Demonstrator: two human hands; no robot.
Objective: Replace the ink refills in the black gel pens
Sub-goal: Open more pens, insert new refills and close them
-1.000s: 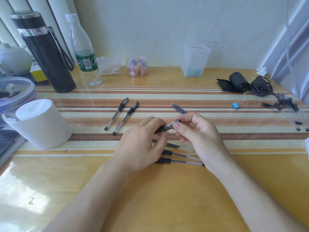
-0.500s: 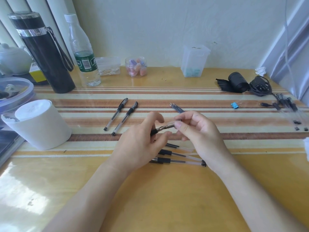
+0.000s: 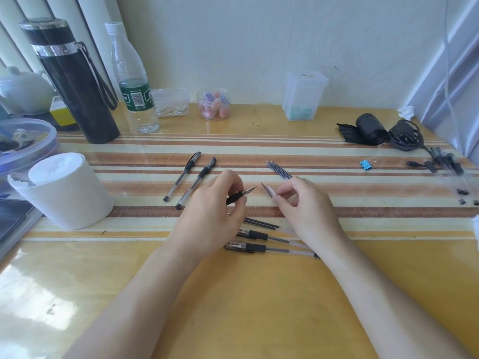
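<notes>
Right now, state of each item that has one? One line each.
Left hand: grip shut on pen tip section.
Right hand: grip shut on pen barrel, apart from the tip section.
Two capped pens: lying flat, caps on.
Refill bundle: loose on table.
Water bottle: upright, capped.
Black flask: upright, lid on.

Both forearms are showing bare from the bottom edge of the view up to the wrists, with no sleeve or cuff reaching into sight on either side. The left hand (image 3: 212,216) and the right hand (image 3: 305,208) are going ungloved, and the wrists are carrying no watch, band or bracelet that can be made out. The fingernails are looking short and plain, though they are appearing too small to say more, and whether a ring is sitting on any finger is not clear.
</notes>
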